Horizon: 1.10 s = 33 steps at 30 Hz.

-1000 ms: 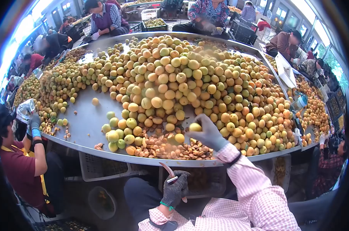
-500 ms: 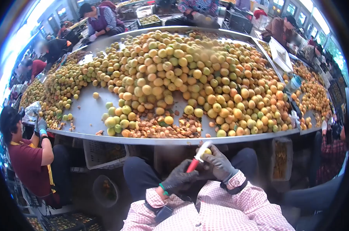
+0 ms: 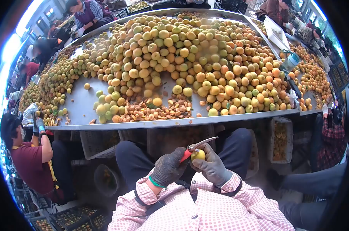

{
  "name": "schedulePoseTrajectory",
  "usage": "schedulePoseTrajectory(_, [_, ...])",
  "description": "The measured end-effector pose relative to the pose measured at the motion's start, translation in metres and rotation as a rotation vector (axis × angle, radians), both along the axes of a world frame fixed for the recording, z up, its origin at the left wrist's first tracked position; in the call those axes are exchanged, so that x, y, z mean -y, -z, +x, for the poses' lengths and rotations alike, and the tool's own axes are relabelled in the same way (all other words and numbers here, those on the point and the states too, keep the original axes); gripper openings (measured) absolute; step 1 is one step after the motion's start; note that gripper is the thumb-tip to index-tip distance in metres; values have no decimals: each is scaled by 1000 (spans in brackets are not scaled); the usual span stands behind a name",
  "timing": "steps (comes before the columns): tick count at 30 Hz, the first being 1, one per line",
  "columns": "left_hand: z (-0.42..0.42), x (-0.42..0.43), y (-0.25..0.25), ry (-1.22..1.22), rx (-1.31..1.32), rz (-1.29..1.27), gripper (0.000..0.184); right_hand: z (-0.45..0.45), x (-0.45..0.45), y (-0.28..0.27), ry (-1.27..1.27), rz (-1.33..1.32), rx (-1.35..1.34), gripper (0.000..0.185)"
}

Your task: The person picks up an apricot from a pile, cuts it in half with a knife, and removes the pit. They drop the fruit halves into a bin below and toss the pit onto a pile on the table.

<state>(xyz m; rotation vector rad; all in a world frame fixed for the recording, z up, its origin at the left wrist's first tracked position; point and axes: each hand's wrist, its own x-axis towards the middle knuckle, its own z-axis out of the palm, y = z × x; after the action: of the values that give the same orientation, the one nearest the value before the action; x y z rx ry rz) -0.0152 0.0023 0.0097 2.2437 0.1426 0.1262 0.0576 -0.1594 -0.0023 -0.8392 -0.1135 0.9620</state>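
Gripping red-handled knife [image 3: 199, 144] in left grip [image 3: 169, 167], yellow-green fruit [image 3: 198, 155] in right grip [image 3: 213, 168], short of near edge of surface [image 3: 80, 109]. Bare room along that edge, left of fruit pieces [image 3: 155, 112].

I have the left hand [image 3: 168, 168] gloved and clenched, almost touching the right hand [image 3: 213, 165], its gloved thumb and fingers pinched. I see both arms bent, wrists angled inward before the torso [image 3: 193, 211].
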Motion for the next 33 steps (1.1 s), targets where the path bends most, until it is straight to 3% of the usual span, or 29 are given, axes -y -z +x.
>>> schedulePoseTrajectory(4, [-6,0,-1,-30,23,7,28,-1,-5,-5,31,67,-36,37])
schedulePoseTrajectory(6, [-11,-2,-4,-38,29,-3,29,0,-6,-5,26,-54,192,48])
schedulePoseTrajectory(11, [-16,0,-12,4,-131,-49,29,-7,-6,-9,32,-88,330,45])
schedulePoseTrajectory(13, [-18,0,-7,2,-147,-77,29,-8,-7,-13,172,-200,944,36])
schedulePoseTrajectory(14, [-18,0,-1,17,-159,-112,29,-7,-7,-16,175,-275,1128,36])
schedulePoseTrajectory(17, [-15,2,44,-18,-11,-187,30,-7,-16,-24,179,-439,1329,38])
schedulePoseTrajectory(19, [-14,2,73,-10,-26,-184,33,-7,-16,-2,171,-465,1198,35])
schedulePoseTrajectory(21, [-11,6,79,-84,-196,-49,38,-7,-16,7,-18,-398,-25,26])
schedulePoseTrajectory(23, [-10,7,80,-67,-346,4,47,-7,-17,18,8,-476,34,24])
schedulePoseTrajectory(26, [-8,3,65,61,-383,-67,58,-1,-12,44,25,-623,642,16])
schedulePoseTrajectory(29, [-5,8,54,166,-367,-243,66,4,-12,41,120,-491,686,13])
schedulePoseTrajectory(31, [0,8,50,136,-260,-640,66,5,-10,29,95,-498,662,11])
schedulePoseTrajectory(32, [7,1,29,106,-500,-817,62,6,-10,28,110,-430,707,11])
schedulePoseTrajectory(33, [7,1,32,111,-500,-819,62,6,-9,27,123,-358,755,12])
